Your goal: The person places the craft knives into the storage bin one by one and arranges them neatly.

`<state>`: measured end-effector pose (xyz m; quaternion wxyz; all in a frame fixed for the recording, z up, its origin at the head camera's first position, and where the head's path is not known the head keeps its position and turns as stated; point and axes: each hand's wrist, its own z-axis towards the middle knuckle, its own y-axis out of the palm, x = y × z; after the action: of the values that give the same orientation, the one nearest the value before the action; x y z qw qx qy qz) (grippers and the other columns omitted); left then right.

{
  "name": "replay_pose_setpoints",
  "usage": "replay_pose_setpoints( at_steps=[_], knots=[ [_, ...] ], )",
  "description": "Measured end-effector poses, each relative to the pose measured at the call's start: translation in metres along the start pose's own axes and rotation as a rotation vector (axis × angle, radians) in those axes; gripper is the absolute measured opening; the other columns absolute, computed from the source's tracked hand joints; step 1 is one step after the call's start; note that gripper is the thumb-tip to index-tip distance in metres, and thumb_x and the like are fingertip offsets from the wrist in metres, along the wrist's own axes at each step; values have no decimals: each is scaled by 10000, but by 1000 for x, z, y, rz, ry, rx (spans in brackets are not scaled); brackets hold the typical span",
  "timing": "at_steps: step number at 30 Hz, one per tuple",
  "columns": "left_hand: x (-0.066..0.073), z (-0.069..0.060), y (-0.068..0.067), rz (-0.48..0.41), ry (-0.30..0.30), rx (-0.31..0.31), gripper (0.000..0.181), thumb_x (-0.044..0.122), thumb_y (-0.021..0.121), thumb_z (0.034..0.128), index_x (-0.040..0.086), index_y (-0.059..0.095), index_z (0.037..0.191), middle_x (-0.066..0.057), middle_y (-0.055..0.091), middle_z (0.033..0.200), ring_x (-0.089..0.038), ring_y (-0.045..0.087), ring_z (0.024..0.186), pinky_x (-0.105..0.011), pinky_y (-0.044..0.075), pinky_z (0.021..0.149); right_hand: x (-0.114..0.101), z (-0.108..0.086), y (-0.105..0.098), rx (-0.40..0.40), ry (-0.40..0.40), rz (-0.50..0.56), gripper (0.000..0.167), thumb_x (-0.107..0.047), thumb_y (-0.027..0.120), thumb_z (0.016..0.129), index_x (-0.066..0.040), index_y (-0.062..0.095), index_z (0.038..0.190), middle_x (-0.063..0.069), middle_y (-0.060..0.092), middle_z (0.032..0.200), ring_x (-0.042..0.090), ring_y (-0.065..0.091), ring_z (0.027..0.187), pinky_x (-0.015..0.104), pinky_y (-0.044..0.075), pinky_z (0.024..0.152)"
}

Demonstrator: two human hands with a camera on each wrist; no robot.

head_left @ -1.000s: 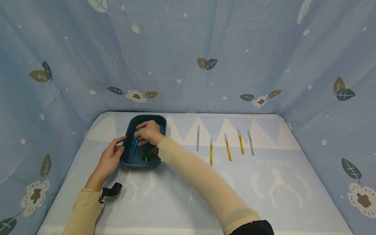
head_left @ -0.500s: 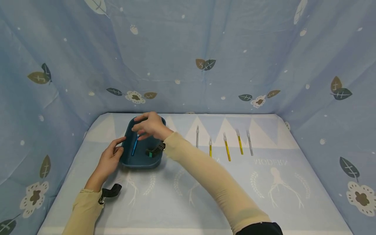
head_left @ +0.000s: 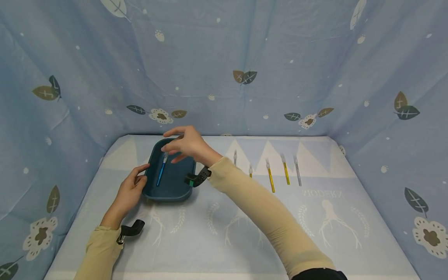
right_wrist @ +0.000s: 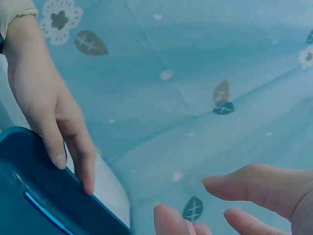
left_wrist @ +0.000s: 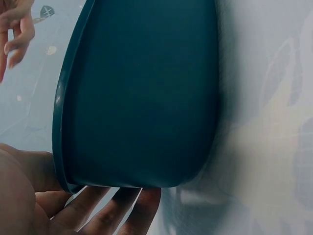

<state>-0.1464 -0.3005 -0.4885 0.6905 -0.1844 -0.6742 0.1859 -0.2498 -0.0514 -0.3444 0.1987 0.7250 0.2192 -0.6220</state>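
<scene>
A dark blue tray (head_left: 173,193) stands on the left of the table in the head view. Inside it, near the left wall, lies a blue pen-like tool (head_left: 161,173) with a clear tip. The left hand (head_left: 129,190) holds the tray's left side; in the left wrist view, its long fingers (left_wrist: 110,213) lie against the outer wall, with the thumb at the rim. Above the tray's back part hovers the right hand (head_left: 189,144), fingers spread, holding nothing. In the right wrist view, a gap shows between its thumb and fingers.
Right of the tray, several pen-like tools lie spaced apart, among them a yellow one (head_left: 270,179) and a silver one (head_left: 298,173). The right forearm partly covers two tools. A patterned curtain (head_left: 224,50) stands behind and on both sides of the table.
The right hand has risen away from the blue tool and moved back and right, uncovering the tool's clear tip. The left hand and tray have stayed put.
</scene>
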Motion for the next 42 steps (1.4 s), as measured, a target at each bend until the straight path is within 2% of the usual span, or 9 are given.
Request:
replay_pose_setpoints(
  at_steps=[5, 11, 22, 28, 34, 37, 42],
  knots=[
    [-1, -1, 0, -9, 9, -2, 527, 137, 403, 1209, 42, 302, 1718, -349, 375, 1670, -521, 441, 1489, -694, 375, 1136, -1, -13, -16, 5, -15, -5, 452, 21, 834, 959, -69, 728, 1389, 140, 771, 1136, 320, 766, 966, 532, 647, 793],
    [0, -2, 0, -10, 17, 2, 522, 127, 413, 1205, 33, 317, 1709, -340, 361, 1682, -519, 446, 1485, -695, 375, 1136, 1, -33, -36, -2, -39, -21, 468, 26, 798, 985, -46, 689, 1434, 197, 763, 1168, 355, 751, 1035, 515, 652, 773],
    [-1, -2, 0, -2, 15, -8, 527, 161, 402, 1211, 51, 307, 1717, -342, 382, 1669, -504, 445, 1488, -699, 371, 1137, 9, -63, -83, 80, -58, -60, 458, 31, 778, 981, -71, 710, 1422, 205, 779, 1137, 367, 751, 1049, 531, 650, 781],
    [-1, -1, 0, 6, 10, -3, 525, 156, 403, 1210, 57, 311, 1718, -333, 373, 1679, -505, 444, 1490, -692, 379, 1129, 18, -70, -101, 127, -54, -89, 465, 15, 789, 984, -71, 706, 1434, 200, 780, 1145, 365, 752, 1048, 562, 639, 826],
    [-1, -1, 0, 0, 6, -8, 528, 153, 399, 1210, 53, 303, 1719, -335, 359, 1686, -505, 435, 1495, -695, 377, 1131, 26, -75, -115, 168, -63, -121, 460, -15, 798, 993, -68, 699, 1439, 198, 780, 1154, 375, 754, 1044, 532, 644, 828],
    [-1, -1, 0, -5, 3, -9, 531, 169, 396, 1212, 61, 298, 1723, -346, 373, 1672, -505, 432, 1497, -690, 379, 1126, 31, -76, -121, 201, -43, -115, 463, 11, 789, 990, -62, 695, 1437, 206, 778, 1158, 372, 759, 1065, 560, 628, 877],
    [-1, -1, 0, -6, 4, -8, 533, 163, 400, 1211, 55, 296, 1723, -349, 359, 1678, -513, 427, 1496, -705, 370, 1130, 47, -78, -130, 264, -5, -108, 461, 40, 779, 987, -37, 689, 1433, 217, 781, 1157, 357, 770, 1076, 551, 627, 887]
  ],
)
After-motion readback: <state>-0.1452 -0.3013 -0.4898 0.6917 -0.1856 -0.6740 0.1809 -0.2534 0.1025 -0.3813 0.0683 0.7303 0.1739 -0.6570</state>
